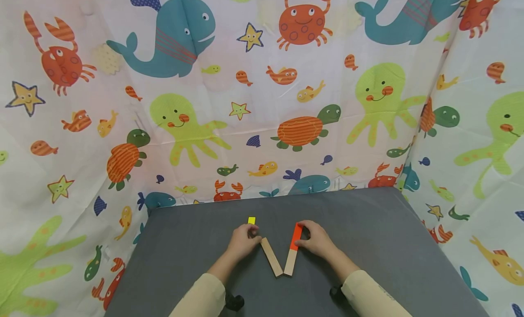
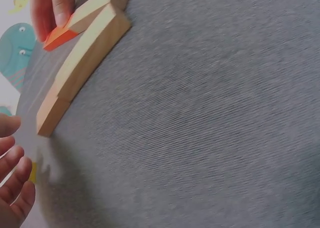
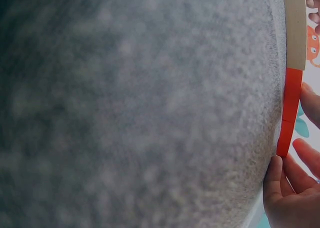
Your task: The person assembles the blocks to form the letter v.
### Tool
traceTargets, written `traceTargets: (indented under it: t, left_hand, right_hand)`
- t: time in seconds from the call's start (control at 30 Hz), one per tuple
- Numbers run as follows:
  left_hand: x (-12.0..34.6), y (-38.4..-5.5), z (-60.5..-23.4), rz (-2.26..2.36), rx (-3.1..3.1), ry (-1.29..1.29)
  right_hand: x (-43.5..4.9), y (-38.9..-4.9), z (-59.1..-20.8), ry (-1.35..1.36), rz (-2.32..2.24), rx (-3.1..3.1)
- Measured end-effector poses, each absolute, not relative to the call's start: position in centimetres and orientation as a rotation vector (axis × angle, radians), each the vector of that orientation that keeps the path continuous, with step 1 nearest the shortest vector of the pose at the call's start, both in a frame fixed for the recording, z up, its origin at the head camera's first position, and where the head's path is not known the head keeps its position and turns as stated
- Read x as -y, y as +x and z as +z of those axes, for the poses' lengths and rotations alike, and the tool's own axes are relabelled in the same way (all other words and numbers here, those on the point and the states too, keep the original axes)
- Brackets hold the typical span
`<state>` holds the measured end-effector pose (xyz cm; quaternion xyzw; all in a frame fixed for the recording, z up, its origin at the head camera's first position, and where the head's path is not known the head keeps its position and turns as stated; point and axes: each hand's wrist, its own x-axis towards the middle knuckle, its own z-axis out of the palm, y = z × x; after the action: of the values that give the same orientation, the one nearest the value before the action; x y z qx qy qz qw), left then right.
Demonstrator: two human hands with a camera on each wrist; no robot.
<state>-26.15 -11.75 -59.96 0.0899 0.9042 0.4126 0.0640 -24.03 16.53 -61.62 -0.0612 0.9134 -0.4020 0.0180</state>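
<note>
Wooden blocks lie in a V on the grey cloth. Its left arm is a plain wooden row (image 1: 272, 257); the left wrist view shows a seam across it. The right arm joins a plain wooden block (image 1: 290, 262) to an orange block section (image 1: 295, 237), with a seam visible in the right wrist view. My right hand (image 1: 318, 239) holds the orange section, fingers at its far end and thumb along its side. My left hand (image 1: 243, 241), fingers loosely bent, is near the left row's far end, apart from it in the left wrist view. A yellow block (image 1: 251, 220) shows just beyond, partly hidden by the fingers.
The grey cloth-covered table (image 1: 389, 244) spreads around the blocks. A curtain (image 1: 262, 94) printed with sea animals hangs behind it and along both sides. Dark straps (image 1: 234, 302) sit at the wrists.
</note>
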Motion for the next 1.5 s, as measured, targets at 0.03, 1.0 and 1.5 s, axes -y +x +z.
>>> traceTargets:
  t: [0.03,1.0,1.5]
  left_hand:
    - [11.9,-26.3,-59.9,1.237,-2.747,0.277]
    - [12.5,-27.6,-60.6,1.096,-2.848,0.210]
    - [12.3,-28.8,-61.1,1.100,-2.866,0.080]
  right_hand:
    - [-16.5,-24.0,-61.6,-0.194,-1.252,-2.839]
    - [-16.5,-23.9,-61.6,-0.194,-1.243,-2.859]
    - [-16.5,-23.9,-61.6,-0.192,-1.241,-2.860]
